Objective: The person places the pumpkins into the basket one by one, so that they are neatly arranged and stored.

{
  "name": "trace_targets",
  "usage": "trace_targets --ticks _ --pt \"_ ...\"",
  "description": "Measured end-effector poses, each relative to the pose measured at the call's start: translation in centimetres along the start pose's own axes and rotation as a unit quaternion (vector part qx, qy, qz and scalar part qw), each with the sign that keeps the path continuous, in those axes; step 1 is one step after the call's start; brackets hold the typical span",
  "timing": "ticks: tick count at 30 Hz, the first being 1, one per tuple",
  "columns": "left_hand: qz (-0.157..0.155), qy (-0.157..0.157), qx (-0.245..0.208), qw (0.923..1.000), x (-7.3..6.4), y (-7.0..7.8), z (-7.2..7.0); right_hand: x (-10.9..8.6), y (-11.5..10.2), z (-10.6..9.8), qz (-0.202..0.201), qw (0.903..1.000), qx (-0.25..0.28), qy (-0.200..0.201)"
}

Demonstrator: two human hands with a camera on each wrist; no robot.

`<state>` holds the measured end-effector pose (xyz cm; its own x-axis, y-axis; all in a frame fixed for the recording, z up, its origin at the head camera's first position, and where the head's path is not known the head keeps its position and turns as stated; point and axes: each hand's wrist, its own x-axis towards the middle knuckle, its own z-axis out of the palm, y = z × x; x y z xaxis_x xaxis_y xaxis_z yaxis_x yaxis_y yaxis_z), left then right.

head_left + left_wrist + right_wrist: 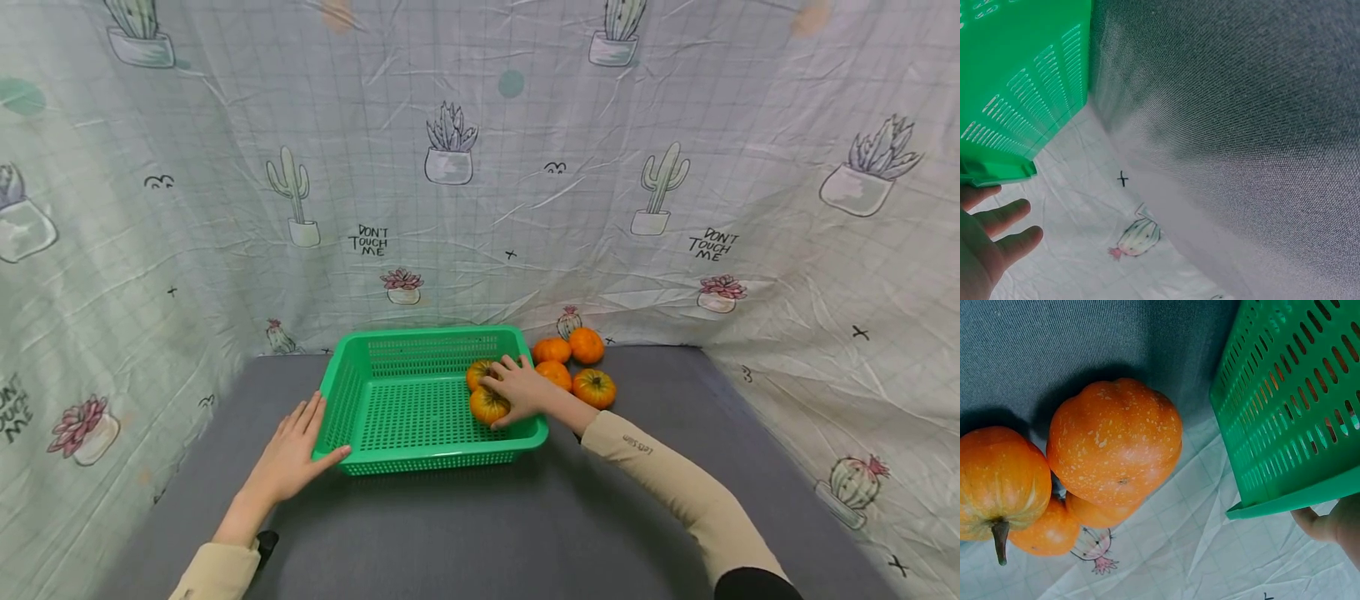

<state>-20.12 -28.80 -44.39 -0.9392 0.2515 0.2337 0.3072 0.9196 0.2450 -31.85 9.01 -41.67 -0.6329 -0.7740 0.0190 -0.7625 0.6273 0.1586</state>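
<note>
A green plastic basket [431,454] with slotted walls sits on the dark table. Inside it, against the right end, lie two small orange pumpkins, a rear pumpkin [477,374] and a nearer pumpkin [487,407]. My right hand [521,390] reaches over the right rim and grips the nearer pumpkin, thumb on its front side and fingers over its back. In the right wrist view the basket wall hides most of this hand. Along the basket's left rim rests my left hand [288,454], fingers straight and spread, thumb at the front left corner.
Several more orange pumpkins stand in a cluster just right of the basket, among them a front pumpkin [594,388] and a back one [587,345]. A printed cloth [510,208] hangs behind and at both sides of the grey table [450,533].
</note>
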Motion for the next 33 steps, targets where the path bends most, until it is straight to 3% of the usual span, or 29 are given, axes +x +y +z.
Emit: trace_targets --ticks 17,26,33 --pt "-0.008 -0.016 -0.001 0.9998 -0.58 0.24 0.25 -0.06 -0.34 0.72 0.029 0.9984 -0.022 -0.043" --pt "-0.006 -0.014 0.002 0.9999 -0.22 0.12 0.07 0.39 -0.45 0.45 0.025 0.9981 -0.04 -0.039" --pt "-0.004 -0.02 0.005 0.9998 0.04 0.23 -0.15 0.58 -0.85 0.53 0.038 0.9945 -0.059 -0.078"
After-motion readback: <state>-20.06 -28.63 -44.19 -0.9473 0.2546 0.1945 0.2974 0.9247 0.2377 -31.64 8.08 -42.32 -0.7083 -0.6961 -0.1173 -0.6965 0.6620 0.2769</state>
